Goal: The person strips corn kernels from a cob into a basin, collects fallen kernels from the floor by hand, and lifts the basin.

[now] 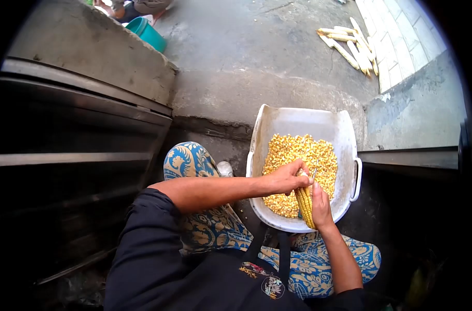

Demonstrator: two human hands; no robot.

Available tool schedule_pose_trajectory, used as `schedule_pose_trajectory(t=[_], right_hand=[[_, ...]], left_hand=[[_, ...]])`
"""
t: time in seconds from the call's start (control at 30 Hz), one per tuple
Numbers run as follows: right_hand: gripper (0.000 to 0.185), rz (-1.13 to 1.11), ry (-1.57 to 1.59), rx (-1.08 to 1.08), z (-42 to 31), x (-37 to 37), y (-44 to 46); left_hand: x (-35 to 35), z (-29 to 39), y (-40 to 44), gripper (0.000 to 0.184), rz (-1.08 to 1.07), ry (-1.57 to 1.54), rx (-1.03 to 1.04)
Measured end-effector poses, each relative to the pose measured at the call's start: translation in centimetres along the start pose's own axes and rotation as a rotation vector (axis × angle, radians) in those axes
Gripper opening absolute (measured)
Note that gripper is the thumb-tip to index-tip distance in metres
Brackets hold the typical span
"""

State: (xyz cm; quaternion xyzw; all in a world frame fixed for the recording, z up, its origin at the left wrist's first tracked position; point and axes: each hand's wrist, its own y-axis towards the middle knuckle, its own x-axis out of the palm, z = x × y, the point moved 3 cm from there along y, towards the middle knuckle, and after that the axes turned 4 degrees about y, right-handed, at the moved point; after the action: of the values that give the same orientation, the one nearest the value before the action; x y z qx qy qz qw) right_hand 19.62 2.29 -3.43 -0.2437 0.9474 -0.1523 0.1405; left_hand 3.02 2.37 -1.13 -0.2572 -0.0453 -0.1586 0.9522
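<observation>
While my left hand point(288, 178) pinches the upper end of the cob point(305, 208), my right hand point(321, 207) grips along its right side. A thin tool point(315, 167) pokes up where my 2 hands meet; I can't tell which of them holds it. The cob slants over the near part of the tub point(303, 120), above loose yellow kernels point(280, 155). Beneath my arms are my patterned trousers point(199, 225). Farther out, pale cobs point(350, 44) lie piled on the floor point(236, 41) at right, and a teal bucket point(152, 37) stands at upper left, near another person point(148, 5).
</observation>
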Motion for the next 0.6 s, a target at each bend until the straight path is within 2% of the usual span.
schedule_pose_trajectory(t=[0.03, 0.07, 0.1, 0.13, 0.2, 0.23, 0.3, 0.37, 0.43, 0.53, 0.6], right_hand=[[0.040, -0.004, -0.149, -0.021, -2.1, 0.2, -0.3], [0.038, -0.016, -0.167, -0.027, -3.3, 0.5, -0.4], [0.039, 0.052, -0.119, -0.136, -2.6, 0.9, -0.3], [0.040, 0.017, -0.090, -0.064, -2.1, 0.8, -0.2], [0.044, -0.054, -0.017, 0.022, -1.3, 0.4, 0.0], [0.046, 0.011, 0.027, -0.038, -1.7, 0.6, 0.0], [0.049, -0.048, 0.212, 0.009, -1.7, 0.4, 0.2], [0.049, -0.040, 0.222, 0.019, -1.8, 0.0, 0.4], [0.050, -0.045, 0.226, 0.026, -2.2, -0.2, 0.4], [0.049, -0.016, 0.289, 0.004, -2.2, -0.4, 0.4], [0.049, -0.007, 0.254, 0.003, -1.9, -0.5, 0.2]], left_hand=[[-0.1, -1.2, 0.7, 0.027, 0.080, 0.057, 0.050], [-0.2, -1.6, 0.9, 0.026, 0.124, 0.103, 0.114], [-0.3, -1.4, 0.8, 0.028, 0.130, 0.132, 0.093], [-0.2, -0.6, 0.2, 0.030, 0.082, 0.070, -0.028], [-0.4, 0.6, -0.1, 0.033, 0.025, 0.053, -0.103], [-0.7, 0.6, 0.3, 0.037, 0.037, 0.068, -0.156], [-1.1, 1.4, 0.1, 0.044, 0.032, -0.009, -0.238], [-1.2, 1.2, 0.4, 0.049, -0.010, -0.132, -0.200], [-1.2, 0.8, 0.5, 0.044, -0.002, -0.221, -0.211], [-1.1, 1.1, 0.5, 0.036, -0.096, -0.357, -0.103], [-1.2, 1.2, 0.3, 0.036, -0.086, -0.307, -0.115]])
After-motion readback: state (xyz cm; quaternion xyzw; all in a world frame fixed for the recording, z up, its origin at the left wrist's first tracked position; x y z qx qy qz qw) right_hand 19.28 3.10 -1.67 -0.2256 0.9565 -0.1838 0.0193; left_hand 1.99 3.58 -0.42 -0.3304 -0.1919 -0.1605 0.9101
